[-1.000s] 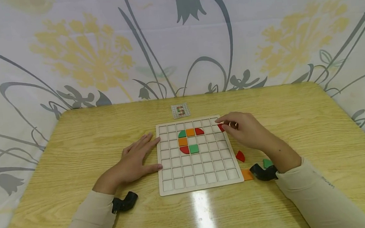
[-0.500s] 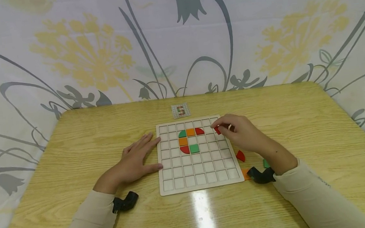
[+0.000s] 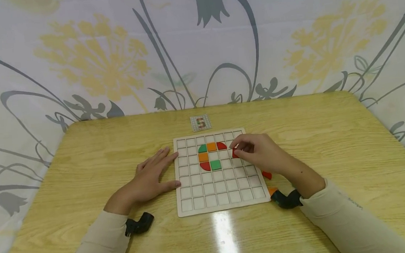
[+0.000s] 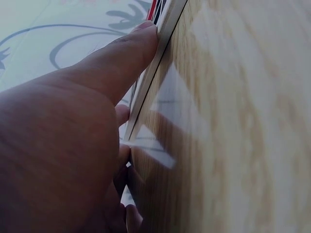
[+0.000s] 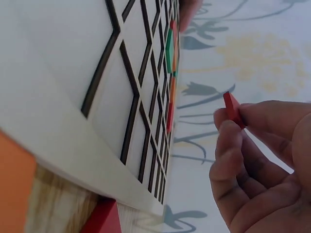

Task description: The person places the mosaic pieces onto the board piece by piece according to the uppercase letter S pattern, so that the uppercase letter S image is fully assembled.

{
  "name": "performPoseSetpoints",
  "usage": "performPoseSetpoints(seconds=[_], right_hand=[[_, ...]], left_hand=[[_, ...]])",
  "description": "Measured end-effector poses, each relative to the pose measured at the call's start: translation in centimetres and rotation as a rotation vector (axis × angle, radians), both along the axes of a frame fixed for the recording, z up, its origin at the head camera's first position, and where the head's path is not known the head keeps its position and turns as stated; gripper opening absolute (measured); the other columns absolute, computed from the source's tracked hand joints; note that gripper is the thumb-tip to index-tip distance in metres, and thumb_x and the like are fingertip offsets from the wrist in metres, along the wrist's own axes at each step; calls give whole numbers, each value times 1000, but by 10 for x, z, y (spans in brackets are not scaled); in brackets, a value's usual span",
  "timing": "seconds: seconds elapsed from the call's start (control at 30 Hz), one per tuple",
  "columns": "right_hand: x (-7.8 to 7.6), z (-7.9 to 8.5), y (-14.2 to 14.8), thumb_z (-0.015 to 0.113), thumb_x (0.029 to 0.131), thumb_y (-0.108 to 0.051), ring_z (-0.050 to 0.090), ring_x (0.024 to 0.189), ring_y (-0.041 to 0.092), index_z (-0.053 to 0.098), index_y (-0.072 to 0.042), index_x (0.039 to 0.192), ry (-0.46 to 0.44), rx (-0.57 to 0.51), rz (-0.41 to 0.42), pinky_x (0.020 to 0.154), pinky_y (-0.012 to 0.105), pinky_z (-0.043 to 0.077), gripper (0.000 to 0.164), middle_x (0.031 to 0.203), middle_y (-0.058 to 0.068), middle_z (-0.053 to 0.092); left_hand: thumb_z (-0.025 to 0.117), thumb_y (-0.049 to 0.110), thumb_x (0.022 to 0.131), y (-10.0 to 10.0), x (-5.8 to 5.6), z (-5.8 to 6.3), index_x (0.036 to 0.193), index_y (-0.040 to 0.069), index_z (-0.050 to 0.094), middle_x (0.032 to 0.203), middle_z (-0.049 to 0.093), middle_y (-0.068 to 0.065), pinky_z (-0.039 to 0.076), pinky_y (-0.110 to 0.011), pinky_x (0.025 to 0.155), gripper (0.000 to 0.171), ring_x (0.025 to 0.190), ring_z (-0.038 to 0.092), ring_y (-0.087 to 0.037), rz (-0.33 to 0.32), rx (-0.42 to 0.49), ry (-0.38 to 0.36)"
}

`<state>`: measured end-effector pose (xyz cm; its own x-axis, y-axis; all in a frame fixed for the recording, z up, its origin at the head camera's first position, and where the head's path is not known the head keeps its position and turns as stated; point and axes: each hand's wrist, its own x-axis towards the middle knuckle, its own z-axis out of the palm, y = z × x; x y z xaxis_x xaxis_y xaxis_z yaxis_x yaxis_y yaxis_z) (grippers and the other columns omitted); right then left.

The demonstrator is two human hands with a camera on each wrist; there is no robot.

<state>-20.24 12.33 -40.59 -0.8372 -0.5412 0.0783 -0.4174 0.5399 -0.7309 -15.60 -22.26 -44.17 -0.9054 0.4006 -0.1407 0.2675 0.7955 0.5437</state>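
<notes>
My right hand (image 3: pixel 256 150) pinches a red tile (image 3: pixel 234 153) between thumb and fingertips, over the right part of the white grid board (image 3: pixel 208 201). In the right wrist view the red tile (image 5: pixel 233 109) is held on edge, raised off the board. My left hand (image 3: pixel 151 178) lies flat at the board's left edge, thumb and forefinger touching the rim; the left wrist view shows the forward-pointing digit (image 4: pixel 121 58) against that edge. In the grid's upper middle sit a green quarter-round (image 3: pixel 202 148), two orange squares (image 3: pixel 211 146), two red quarter-rounds (image 3: pixel 221 145) and a green square (image 3: pixel 215 164).
A small card (image 3: pixel 200 122) printed with a coloured S on a grid lies behind the board. Right of the board, partly hidden by my right arm, are a loose red tile (image 3: pixel 267 175) and an orange tile (image 3: pixel 272 191). A patterned cloth (image 3: pixel 197 63) hangs behind the table.
My right hand has moved left and slightly nearer, carrying the red tile from the board's right edge in over the grid. The loose green tile is now hidden by the arm. My left hand stays put.
</notes>
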Motion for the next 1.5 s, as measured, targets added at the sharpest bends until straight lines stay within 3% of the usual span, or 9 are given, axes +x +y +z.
performPoseSetpoints(seconds=[0.3, 0.73, 0.97, 1.5], right_hand=[[1, -5, -3, 69, 93, -4, 66, 85, 15, 70, -3, 114, -50, -8, 13, 76, 27, 56, 21, 96, 7, 72], [-6, -1, -19, 69, 93, -5, 67, 91, 15, 71, -7, 115, -12, 64, 76, 81, 30, 55, 22, 99, 2, 73], [-9, -3, -24, 69, 93, -5, 62, 84, 14, 72, -8, 113, -63, 109, 103, 75, 28, 53, 21, 93, 1, 71], [-11, -13, -21, 70, 92, -5, 59, 83, 11, 73, -11, 109, -30, 178, 152, 75, 27, 52, 19, 93, -1, 68]], left_hand=[[68, 51, 92, 1, 2, -1, 160, 25, 27, 169, 13, -9, 10, -68, 112, 84, 157, 9, -33, -4, 9, 1], [68, 51, 92, -1, 0, 0, 160, 25, 26, 169, 13, -9, 11, -65, 113, 84, 157, 9, -33, -4, 7, 9], [68, 51, 91, 0, -1, -2, 160, 26, 27, 169, 12, -8, 11, -66, 112, 84, 157, 9, -32, -5, 12, 11], [69, 51, 91, 0, 0, -3, 160, 26, 27, 169, 12, -7, 10, -65, 113, 84, 157, 8, -31, 2, 6, 0]])
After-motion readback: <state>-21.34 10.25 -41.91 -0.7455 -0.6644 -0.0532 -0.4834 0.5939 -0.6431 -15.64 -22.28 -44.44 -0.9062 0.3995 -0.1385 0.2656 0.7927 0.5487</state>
